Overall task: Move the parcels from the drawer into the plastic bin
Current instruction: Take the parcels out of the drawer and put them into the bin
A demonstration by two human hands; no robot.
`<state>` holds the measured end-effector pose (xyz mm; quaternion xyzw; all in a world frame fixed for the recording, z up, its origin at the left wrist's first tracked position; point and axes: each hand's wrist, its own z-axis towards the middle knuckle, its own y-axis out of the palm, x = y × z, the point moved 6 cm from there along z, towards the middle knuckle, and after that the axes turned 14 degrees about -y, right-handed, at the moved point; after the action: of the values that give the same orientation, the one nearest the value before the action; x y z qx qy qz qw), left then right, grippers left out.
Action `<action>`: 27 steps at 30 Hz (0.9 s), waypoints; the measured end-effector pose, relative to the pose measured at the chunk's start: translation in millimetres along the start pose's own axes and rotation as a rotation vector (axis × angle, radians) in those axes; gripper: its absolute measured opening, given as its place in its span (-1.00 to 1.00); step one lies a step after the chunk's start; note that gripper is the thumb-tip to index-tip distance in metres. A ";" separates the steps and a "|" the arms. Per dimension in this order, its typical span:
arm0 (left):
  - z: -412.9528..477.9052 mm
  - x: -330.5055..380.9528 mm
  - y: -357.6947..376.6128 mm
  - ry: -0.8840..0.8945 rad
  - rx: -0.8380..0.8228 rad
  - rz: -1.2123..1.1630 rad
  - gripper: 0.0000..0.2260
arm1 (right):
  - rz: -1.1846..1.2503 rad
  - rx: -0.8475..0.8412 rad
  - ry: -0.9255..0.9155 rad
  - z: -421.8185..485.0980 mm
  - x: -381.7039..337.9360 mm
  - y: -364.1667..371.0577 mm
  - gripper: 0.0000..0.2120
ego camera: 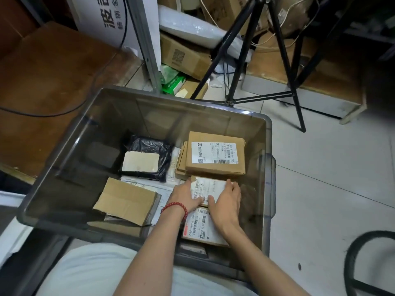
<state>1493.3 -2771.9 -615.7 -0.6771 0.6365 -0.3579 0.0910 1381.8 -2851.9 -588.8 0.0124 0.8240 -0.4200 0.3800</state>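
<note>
Top of bin: the plastic bin [268, 178] has no lid, and entry from above is free.
Back-left corner: bare floor between the left wall and the black bag parcel [147, 146].
Back-right corner: filled by the brown box [215, 169].
Front-left corner: covered by the flat cardboard [126, 199].
Right wall: the left hand [186, 195] and the right hand [226, 201] hold the small labelled parcel [210, 189] here; only a narrow strip is bare.
Behind far edge: the tripod [282, 50] stands near.

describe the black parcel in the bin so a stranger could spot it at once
Look into the grey plastic bin, toward its far side. The black parcel lies just left of the big labelled cardboard box. Alone there it is wrapped in crinkled black plastic, with a blank pale patch on top.
</note>
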 end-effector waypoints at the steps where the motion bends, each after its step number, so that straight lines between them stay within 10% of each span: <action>1: 1.5 0.2 1.5 0.010 -0.009 0.032 -0.53 | -0.014 -0.030 -0.001 0.8 2.2 2.9 -0.35; 11: -1.6 -13.4 -10.1 -0.007 0.120 0.676 -0.43 | -0.170 -0.259 -0.012 10.3 14.2 17.2 -0.37; 18: -27.8 -18.4 -38.9 -0.006 0.316 0.592 -0.44 | -0.226 -0.259 -0.043 16.3 2.4 3.5 -0.44; 27: -97.1 -47.5 -119.0 -0.039 0.792 0.331 -0.62 | -0.448 -0.206 -0.512 -12.6 -72.5 12.4 -0.50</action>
<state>1533.0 -2674.9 -493.7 -0.4854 0.5482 -0.5422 0.4122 1429.7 -2813.5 -546.6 -0.3129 0.7222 -0.3970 0.4721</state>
